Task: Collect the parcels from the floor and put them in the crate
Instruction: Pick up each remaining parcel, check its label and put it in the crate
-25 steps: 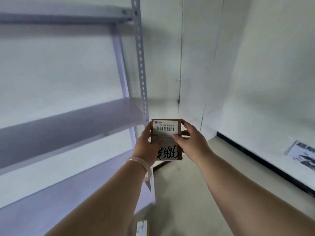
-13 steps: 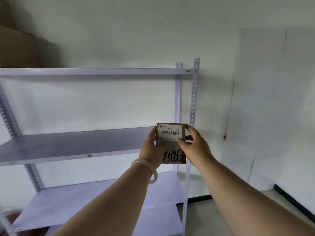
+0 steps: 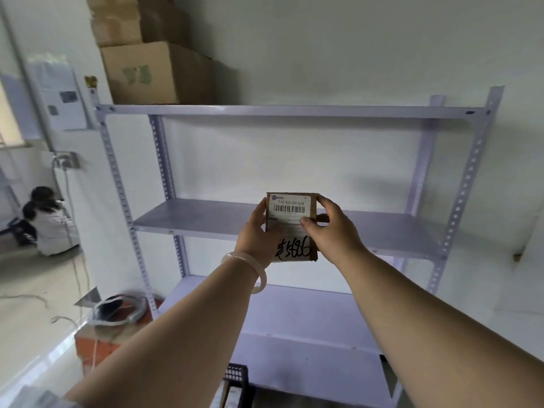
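Observation:
A small brown cardboard parcel (image 3: 291, 213) with a white barcode label and black handwriting is held upright in front of me at chest height. My left hand (image 3: 256, 237) grips its left edge, a pale bangle on the wrist. My right hand (image 3: 329, 231) grips its right edge, thumb pressed on the label. A dark plastic crate (image 3: 235, 381) shows only as a corner at the bottom edge, below my arms.
A pale metal shelving rack (image 3: 206, 219) stands against the white wall behind the parcel. Large cardboard boxes (image 3: 147, 72) sit on its top shelf. An orange-brown box (image 3: 97, 346) with a coiled cable stands at lower left. A person (image 3: 48, 222) sits on the floor at far left.
My view has swung left and up: the rack now fills the frame, and the boxes, the seated person and the crate corner have come into sight. Both hands keep the same hold on the parcel.

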Demonstrator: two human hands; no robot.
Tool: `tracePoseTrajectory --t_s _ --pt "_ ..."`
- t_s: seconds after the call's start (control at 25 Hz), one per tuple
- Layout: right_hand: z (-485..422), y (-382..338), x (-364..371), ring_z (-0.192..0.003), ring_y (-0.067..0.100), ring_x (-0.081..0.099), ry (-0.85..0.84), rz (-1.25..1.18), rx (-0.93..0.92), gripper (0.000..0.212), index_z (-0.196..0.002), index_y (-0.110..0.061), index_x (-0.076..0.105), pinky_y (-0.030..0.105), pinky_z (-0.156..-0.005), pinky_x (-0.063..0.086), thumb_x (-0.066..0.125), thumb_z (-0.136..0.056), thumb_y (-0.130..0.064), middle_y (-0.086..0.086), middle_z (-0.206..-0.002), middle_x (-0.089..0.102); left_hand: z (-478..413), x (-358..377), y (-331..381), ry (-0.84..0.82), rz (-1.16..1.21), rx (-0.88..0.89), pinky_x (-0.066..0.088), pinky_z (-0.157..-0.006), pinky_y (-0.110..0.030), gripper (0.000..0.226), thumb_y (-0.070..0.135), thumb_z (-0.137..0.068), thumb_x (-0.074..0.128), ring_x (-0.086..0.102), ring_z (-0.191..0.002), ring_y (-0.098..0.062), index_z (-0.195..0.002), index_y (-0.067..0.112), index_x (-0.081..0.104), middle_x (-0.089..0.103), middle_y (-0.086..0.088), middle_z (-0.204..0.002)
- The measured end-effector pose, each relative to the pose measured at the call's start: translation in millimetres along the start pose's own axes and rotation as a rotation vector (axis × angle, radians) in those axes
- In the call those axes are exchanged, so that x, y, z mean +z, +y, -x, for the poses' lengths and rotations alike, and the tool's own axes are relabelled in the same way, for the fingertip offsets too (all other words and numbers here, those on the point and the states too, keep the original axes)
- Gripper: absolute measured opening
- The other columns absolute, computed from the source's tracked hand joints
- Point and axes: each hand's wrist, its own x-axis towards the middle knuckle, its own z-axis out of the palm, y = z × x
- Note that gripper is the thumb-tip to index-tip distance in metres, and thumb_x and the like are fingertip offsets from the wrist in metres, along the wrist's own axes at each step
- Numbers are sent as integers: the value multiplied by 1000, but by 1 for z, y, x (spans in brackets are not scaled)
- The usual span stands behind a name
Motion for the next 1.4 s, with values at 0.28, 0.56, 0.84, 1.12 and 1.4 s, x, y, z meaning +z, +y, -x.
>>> tracePoseTrajectory --t_s 0.28,0.56,0.84,1.12,1.4 --pt "-1 -66 168 -104 26 60 -152 -79 -25 60 -139 -41 37 45 -85 56 63 -85 -38 0 -119 58 -28 -161 -77 71 -63 -50 49 -53 -13 50 19 -93 46 64 -94 -14 -136 42 41 64 7 -113" --pt "0 -85 285 -106 25 59 -210 -73 11 56 -138 -38 38 43 -86 55 62 -88 -37 2 -122 58 -47 -253 -146 78 -93 -113 48 -58 -17 50 21 -95 45 60 -91 -12 -141 40 36 60 9 -114" --pt "-29 -55 348 -107 23 58 -278 -33 66 57 -139 -35 40 40 -93 51 63 -87 -35 0 -118 60 -79 -265 -210 84 -89 -222 51 -60 -21 57 18 -93 47 61 -93 -14 -141 44 33 60 10 -120" --pt "-85 7 401 -105 25 59 -321 -48 157 57 -138 -38 41 47 -89 53 64 -85 -38 1 -114 62 -142 -243 -274 22 -126 -301 52 -62 -22 59 17 -94 47 60 -95 -15 -145 41 28 56 7 -127" --pt "-103 80 455 -103 21 59 -399 -19 326 56 -139 -38 39 44 -89 54 64 -88 -37 -2 -113 59 -168 -218 -363 -67 -154 -450 53 -62 -21 60 15 -92 50 64 -88 -12 -142 43 31 60 10 -115"
